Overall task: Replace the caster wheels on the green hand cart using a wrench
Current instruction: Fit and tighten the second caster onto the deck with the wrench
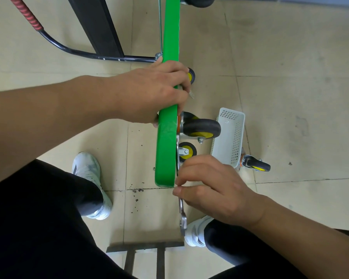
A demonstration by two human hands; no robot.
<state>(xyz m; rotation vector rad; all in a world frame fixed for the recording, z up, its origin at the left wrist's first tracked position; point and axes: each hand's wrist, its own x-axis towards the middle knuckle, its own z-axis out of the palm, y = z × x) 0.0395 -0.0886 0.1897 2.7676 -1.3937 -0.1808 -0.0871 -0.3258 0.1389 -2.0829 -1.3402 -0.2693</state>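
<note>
The green hand cart [166, 150] stands on its edge on the tiled floor, its deck seen edge-on. My left hand [149, 93] grips the deck's upper edge, fingers curled over to the wheel side. A black caster with a yellow hub [201, 128] is mounted on the deck's right face. My right hand [208, 188] holds a silver wrench [182, 216] whose upper end reaches to the caster's plate. Its lower jaw end hangs by my right shoe. Two small yellow-hub wheels [186, 151] [191, 75] show beside the deck.
A white perforated basket [230, 135] stands right of the caster, and a loose caster [255, 165] lies on the floor behind it. The cart's black handle with red grip [48, 37] lies at upper left beside a dark post. My two shoes flank the cart's end.
</note>
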